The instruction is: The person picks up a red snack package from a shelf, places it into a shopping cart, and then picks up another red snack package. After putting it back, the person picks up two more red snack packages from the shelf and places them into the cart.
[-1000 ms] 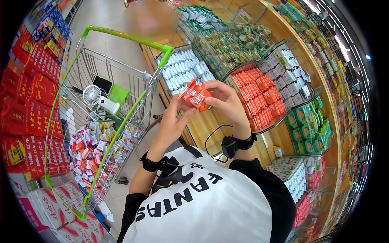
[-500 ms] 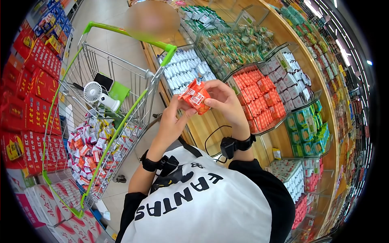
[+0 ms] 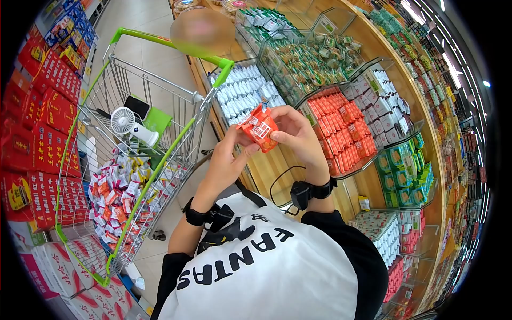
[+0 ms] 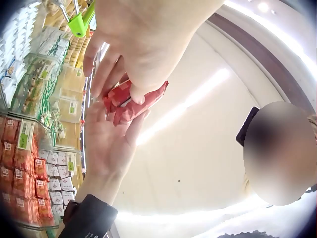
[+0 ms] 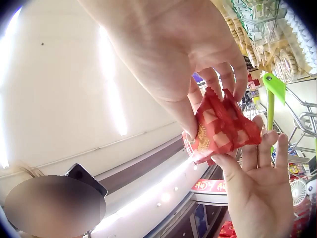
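Note:
In the head view, small red-orange packets are held between both hands above a wooden display. The left hand pinches their lower left side; the right hand grips their right side with thumb in front and fingers behind. The left wrist view shows the left hand with its thumb on the crinkled red wrappers, the right hand below. In the right wrist view, the right hand pinches the bunched wrappers, and the left hand touches their lower edge. The exact packet count is unclear.
A green-handled shopping cart on the left holds many small packets, a white fan and a phone. Bins of red, white and green-wrapped items line the wooden shelf. Red boxes stand far left.
The red packets have turned slightly between the fingers, so the printed face sits at a different angle. Both hands keep hold and have barely moved.

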A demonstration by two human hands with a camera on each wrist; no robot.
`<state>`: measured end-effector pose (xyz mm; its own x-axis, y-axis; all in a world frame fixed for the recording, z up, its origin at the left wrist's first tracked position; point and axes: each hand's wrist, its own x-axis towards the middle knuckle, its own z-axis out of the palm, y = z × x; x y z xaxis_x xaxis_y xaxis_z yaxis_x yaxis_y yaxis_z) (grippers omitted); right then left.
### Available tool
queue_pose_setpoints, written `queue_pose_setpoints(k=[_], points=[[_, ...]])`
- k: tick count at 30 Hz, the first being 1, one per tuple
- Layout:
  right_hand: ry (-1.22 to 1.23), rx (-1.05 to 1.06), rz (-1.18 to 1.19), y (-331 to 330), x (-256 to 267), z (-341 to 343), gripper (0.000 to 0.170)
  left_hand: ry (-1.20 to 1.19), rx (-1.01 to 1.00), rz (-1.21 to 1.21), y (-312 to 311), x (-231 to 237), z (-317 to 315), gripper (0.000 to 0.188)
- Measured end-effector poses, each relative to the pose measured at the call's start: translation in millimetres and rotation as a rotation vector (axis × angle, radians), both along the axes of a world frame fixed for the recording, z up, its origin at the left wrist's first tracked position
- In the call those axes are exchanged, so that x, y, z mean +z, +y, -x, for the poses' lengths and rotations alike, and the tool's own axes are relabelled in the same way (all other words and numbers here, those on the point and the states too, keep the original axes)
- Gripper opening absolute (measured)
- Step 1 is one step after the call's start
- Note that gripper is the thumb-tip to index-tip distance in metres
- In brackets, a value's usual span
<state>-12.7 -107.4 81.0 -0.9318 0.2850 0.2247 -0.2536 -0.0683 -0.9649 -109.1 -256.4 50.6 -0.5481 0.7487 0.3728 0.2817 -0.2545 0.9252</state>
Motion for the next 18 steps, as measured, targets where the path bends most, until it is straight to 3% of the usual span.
queue_pose_setpoints(k=[18], points=[[0.009,-0.042,-0.008,-4.1,-5.7,10.5,0.025,-0.013,0.024,0.009,0.3,8.2,3.5,0.044]])
